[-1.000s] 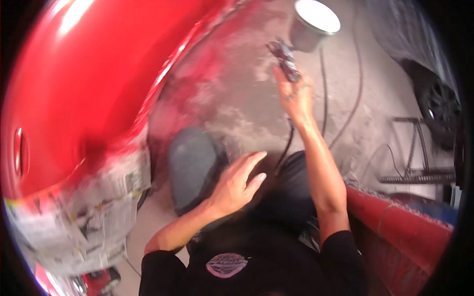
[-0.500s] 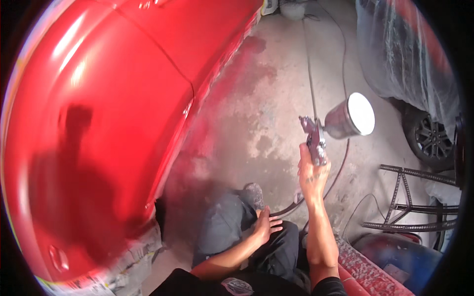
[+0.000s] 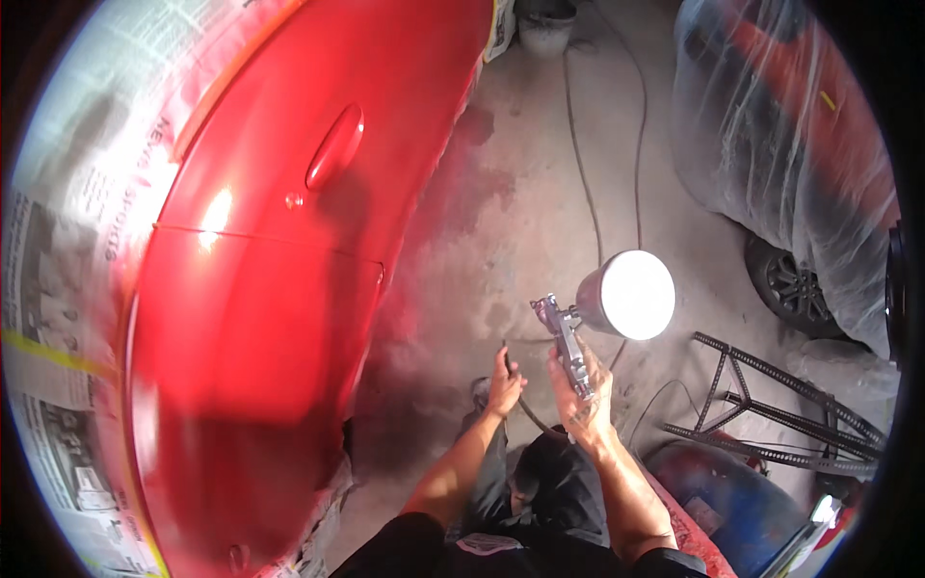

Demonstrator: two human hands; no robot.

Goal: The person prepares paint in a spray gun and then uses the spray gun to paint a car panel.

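A metal spray gun [image 3: 570, 358] with a wide round cup, its lid white, [image 3: 628, 295] sits in my right hand [image 3: 592, 409], fingers wrapped around the grip. It points left toward a glossy red car side [image 3: 265, 323], apart from it. Closed around a dark air hose [image 3: 531, 417] is my left hand [image 3: 504, 389], lower and to the left of the gun. The hose curves down from this hand toward my legs. A door handle [image 3: 335, 146] and a panel seam show on the red bodywork.
Newspaper masking [image 3: 67, 289] covers the car's far left side. Along the concrete floor [image 3: 520, 231] run hoses [image 3: 578, 144] from a bucket [image 3: 546, 31]. At right are a plastic-draped vehicle [image 3: 771, 125], a black metal frame [image 3: 761, 409] and a blue drum [image 3: 727, 506].
My view has shifted along the car, showing the handle and newspaper. The gun is now lower and further left in view. My left hand has risen from my thigh and holds the hose.
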